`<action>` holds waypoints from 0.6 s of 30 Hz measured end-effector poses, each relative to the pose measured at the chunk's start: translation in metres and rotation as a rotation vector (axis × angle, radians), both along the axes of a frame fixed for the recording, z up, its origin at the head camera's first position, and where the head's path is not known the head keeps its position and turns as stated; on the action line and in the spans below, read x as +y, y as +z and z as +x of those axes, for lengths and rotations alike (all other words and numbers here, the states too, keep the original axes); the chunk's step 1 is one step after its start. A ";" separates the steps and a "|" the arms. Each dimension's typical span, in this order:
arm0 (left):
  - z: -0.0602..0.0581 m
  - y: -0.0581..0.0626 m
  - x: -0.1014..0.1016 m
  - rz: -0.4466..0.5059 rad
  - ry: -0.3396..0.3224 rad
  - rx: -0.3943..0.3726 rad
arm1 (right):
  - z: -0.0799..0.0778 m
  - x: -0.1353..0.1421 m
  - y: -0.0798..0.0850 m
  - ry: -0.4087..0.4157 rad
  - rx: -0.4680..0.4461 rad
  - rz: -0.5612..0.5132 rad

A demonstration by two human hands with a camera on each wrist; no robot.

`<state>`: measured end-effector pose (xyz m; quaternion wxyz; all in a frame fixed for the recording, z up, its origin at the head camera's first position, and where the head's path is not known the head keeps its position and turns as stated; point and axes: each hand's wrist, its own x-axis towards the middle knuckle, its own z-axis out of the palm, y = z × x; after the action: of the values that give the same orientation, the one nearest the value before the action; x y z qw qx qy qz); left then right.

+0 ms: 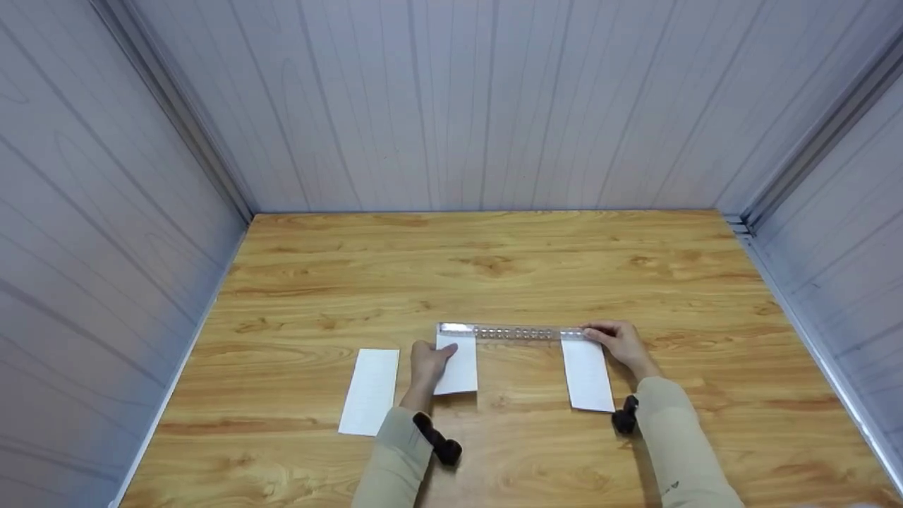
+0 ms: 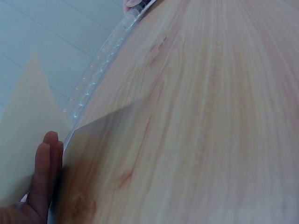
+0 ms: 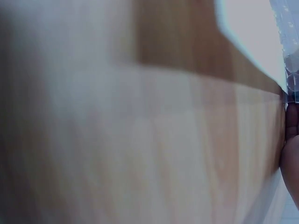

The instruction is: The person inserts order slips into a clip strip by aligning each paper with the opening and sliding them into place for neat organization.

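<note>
A clear plastic strip (image 1: 518, 332) with a row of round shapes spans the space between my two hands. One white paper slip (image 1: 460, 370) hangs toward me from under its left end, and another white slip (image 1: 588, 374) from under its right end. My left hand (image 1: 429, 363) pinches the left slip near its upper left edge, thumb on top. Straight fingers (image 2: 55, 151) show behind that paper in the left wrist view. At the strip's right end, my right hand (image 1: 621, 342) pinches the corner between thumb and fingers. The right wrist view shows this hand only at its edge.
A third white paper slip (image 1: 370, 391) lies flat on the wood-grain table (image 1: 494, 268), left of my left hand. Pale panelled walls (image 1: 451, 106) enclose the table's back and sides. Black wrist devices (image 1: 444, 448) sit on both forearms.
</note>
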<state>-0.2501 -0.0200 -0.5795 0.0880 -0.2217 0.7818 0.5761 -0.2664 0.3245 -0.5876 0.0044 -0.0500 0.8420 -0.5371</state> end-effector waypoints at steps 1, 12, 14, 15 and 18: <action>0.000 0.000 0.000 0.002 0.002 0.000 | -0.002 0.002 -0.003 -0.001 0.000 -0.001; 0.001 0.002 0.002 0.024 -0.018 0.013 | 0.000 0.001 -0.002 -0.008 -0.010 -0.019; 0.000 0.003 0.002 0.031 -0.027 0.000 | 0.004 -0.003 0.005 -0.020 -0.019 -0.023; 0.000 0.003 0.002 0.031 -0.028 -0.006 | 0.005 -0.005 0.009 -0.020 -0.020 -0.026; -0.001 0.003 0.003 0.030 -0.029 -0.020 | 0.008 -0.009 0.016 -0.020 -0.011 -0.031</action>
<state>-0.2512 -0.0174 -0.5763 0.1075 -0.2148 0.7753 0.5841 -0.2579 0.3156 -0.5720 0.0030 -0.0384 0.8341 -0.5502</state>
